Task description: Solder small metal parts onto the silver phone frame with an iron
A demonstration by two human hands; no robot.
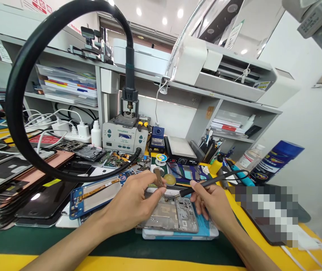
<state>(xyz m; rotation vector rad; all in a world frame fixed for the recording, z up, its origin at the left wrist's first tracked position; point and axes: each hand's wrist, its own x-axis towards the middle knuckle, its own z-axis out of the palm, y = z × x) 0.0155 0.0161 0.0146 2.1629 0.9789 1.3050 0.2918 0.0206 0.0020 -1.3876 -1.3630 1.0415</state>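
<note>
Head view: my left hand pinches brown strip above far left part of phone frame. My right hand grips iron by black handle, tip pointing left at frame's far side; cannot tell if tip touches. Phone frame lies flat on blue-white box, over green mat. Blue frame left, spool far, spray can far right.

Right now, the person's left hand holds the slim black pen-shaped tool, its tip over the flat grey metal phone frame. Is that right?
Wrong hand: the head view shows the right hand holding the slim black pen-shaped tool, its tip over the grey metal phone frame.
</note>
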